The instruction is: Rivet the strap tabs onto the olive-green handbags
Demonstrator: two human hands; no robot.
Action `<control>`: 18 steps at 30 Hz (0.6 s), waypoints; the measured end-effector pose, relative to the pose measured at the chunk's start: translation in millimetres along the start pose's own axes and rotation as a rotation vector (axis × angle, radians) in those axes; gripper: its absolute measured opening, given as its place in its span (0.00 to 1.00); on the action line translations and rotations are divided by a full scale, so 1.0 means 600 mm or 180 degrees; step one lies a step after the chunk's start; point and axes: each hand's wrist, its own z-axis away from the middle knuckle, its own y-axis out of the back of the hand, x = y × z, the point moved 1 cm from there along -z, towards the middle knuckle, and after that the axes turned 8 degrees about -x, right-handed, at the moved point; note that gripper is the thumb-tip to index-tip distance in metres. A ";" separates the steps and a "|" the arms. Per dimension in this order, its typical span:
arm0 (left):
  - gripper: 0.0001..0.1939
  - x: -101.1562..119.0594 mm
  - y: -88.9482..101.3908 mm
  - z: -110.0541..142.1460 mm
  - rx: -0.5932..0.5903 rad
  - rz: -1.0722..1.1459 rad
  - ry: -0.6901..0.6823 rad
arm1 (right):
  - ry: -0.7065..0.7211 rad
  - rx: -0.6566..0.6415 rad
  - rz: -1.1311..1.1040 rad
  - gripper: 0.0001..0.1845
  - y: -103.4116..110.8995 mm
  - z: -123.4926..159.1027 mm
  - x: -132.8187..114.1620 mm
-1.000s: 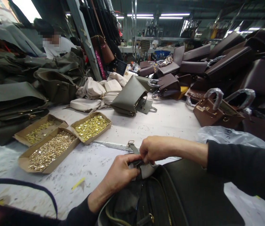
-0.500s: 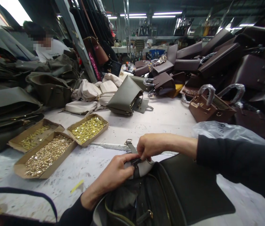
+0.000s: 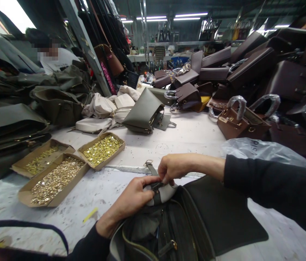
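A dark olive bag (image 3: 218, 217) lies on the table before me, its flap spread to the right and its zipped opening facing up. My left hand (image 3: 133, 195) grips the bag's top edge near a strap (image 3: 150, 168) that ends in a metal buckle. Right beside it, my right hand (image 3: 173, 168) has its fingers pinched together at the same edge. Whatever small piece lies between those fingertips is hidden. A gold zipper pull (image 3: 174, 244) shows on the near part of the bag.
Cardboard trays (image 3: 56, 197) of small gold metal pieces stand at the left. An upright olive bag (image 3: 143, 110) sits mid-table, with pale bags (image 3: 94, 124) beside it. Brown bags (image 3: 243, 121) pile up on the right, near clear plastic (image 3: 267, 148). A person (image 3: 56, 59) is at the far left.
Both hands stay at the same spot on the bag's edge, with hardly any shift. The whole view has moved slightly.
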 end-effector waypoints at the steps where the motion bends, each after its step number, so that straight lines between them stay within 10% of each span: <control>1: 0.30 -0.002 -0.001 -0.001 0.0025 0.0048 0.0025 | -0.0002 0.0020 0.0006 0.09 0.000 0.000 0.000; 18: 0.28 -0.006 -0.003 -0.006 0.0046 0.0367 0.0222 | 0.0082 0.0149 0.0484 0.11 0.004 0.000 -0.007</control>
